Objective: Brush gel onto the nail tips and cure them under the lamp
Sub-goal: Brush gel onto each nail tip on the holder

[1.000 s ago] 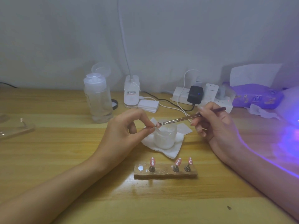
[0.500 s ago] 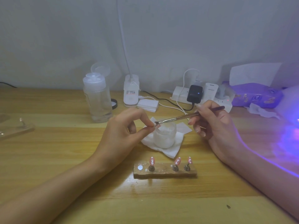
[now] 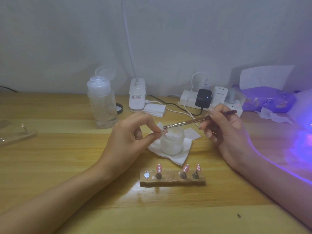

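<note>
My left hand [image 3: 128, 137] pinches a small pink nail tip [image 3: 164, 131] between thumb and forefinger, just above a small frosted jar [image 3: 172, 142]. My right hand [image 3: 224, 130] grips a thin gel brush [image 3: 194, 122], and its bristle end touches the held nail tip. Nearer to me lies a wooden holder block [image 3: 172, 180] with three pink nail tips [image 3: 185, 168] standing upright on pegs; one peg spot at its left end shows only a silver disc. Purple light from the curing lamp [image 3: 302, 144] spills over the table at the right edge.
The jar stands on a folded white tissue [image 3: 179, 157]. A clear pump bottle [image 3: 102, 102] stands at the back left, a white desk-lamp base [image 3: 137, 96] behind centre, a power strip with chargers [image 3: 204, 98] and a purple wipes pack [image 3: 268, 99] at the back right. A clear tray [image 3: 15, 135] sits far left.
The brush tip has slid slightly left along the held nail tip, and my right hand has shifted a little with it. My left hand has stayed in place.
</note>
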